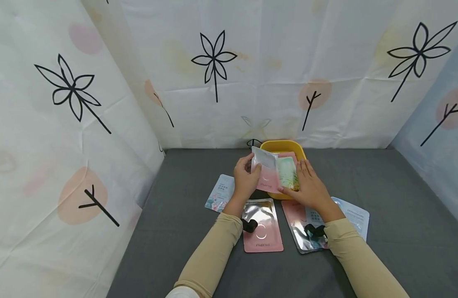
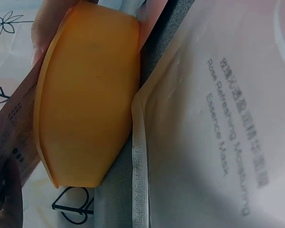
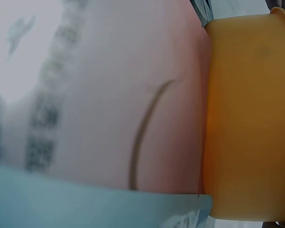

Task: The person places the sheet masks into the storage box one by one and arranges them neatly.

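My left hand (image 1: pixel 247 178) pinches a pink and silver sheet-mask packet (image 1: pixel 267 176), thumb on its near face, over the left side of a yellow basket (image 2: pixel 88 95). Inside the basket stand a green-and-white packet (image 1: pixel 287 171) and another pink one behind it. At the basket's right side lies my right hand (image 1: pixel 312 188), fingers fairly straight along the rim and thumb spread toward the green packet's lower edge. Whether that thumb touches packet or basket is unclear. In the left wrist view, the held packet (image 2: pixel 14 128) is partly seen beside the basket.
On the grey table (image 1: pixel 169 231) lie a pink packet (image 1: pixel 263 240) in front, a pale blue packet (image 1: pixel 220 192) at left, and overlapping pink (image 1: pixel 293 219) and blue packets (image 1: pixel 357 215) under the right forearm. A patterned cloth (image 1: pixel 251 82) hangs behind the table.
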### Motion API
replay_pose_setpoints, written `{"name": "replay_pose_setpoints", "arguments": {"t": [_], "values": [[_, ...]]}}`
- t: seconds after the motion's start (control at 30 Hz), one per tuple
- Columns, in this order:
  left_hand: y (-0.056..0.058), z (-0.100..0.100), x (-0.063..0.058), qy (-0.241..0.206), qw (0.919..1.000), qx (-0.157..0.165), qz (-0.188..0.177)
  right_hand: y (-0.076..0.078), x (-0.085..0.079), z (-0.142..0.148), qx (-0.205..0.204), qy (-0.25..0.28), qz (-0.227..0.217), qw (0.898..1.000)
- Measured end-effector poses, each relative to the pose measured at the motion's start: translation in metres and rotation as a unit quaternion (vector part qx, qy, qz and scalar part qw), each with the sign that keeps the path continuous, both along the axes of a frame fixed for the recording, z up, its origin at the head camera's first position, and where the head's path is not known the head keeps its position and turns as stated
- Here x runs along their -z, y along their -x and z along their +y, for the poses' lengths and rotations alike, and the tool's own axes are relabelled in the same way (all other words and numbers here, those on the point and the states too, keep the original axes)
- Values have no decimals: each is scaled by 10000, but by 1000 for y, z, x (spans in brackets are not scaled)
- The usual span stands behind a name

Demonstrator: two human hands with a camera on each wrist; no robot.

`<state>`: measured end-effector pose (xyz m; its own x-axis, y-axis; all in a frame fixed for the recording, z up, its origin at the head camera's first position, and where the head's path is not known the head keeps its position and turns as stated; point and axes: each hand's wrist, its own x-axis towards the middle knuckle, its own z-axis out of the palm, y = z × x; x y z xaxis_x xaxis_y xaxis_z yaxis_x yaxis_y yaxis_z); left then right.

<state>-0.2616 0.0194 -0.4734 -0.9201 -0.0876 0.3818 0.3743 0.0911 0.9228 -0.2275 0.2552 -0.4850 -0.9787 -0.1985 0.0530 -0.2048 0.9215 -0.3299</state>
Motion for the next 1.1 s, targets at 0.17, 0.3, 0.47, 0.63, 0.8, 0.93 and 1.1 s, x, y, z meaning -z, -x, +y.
{"name": "replay_pose_setpoints", "arguments": {"t": [0.17, 0.3, 0.47, 0.63, 0.8, 0.93, 1.1], "values": [[0, 1, 1, 280, 9986, 76, -449, 0, 0, 0, -7, -42, 5, 10000], [1, 2, 4, 578, 9951, 247, -765, 0, 0, 1, -20, -57, 22, 10000], [1, 3, 7, 998, 9855, 826, -1096, 0, 0, 1, -33, -29, 68, 10000], [-1, 2, 8, 1177, 9795, 1131, -1177, 1, 1, 1, -45, -28, 100, 9999], [-3, 0, 7, 1328, 9799, 1087, -1017, 0, 1, 0, -22, -63, 61, 10000], [-7, -3, 6, 1585, 9784, 973, -902, 0, 0, 0, -17, -75, 65, 9999], [-12, -5, 7, 1507, 9827, 798, -725, 1, 0, 0, -79, -94, 137, 9998]]}}
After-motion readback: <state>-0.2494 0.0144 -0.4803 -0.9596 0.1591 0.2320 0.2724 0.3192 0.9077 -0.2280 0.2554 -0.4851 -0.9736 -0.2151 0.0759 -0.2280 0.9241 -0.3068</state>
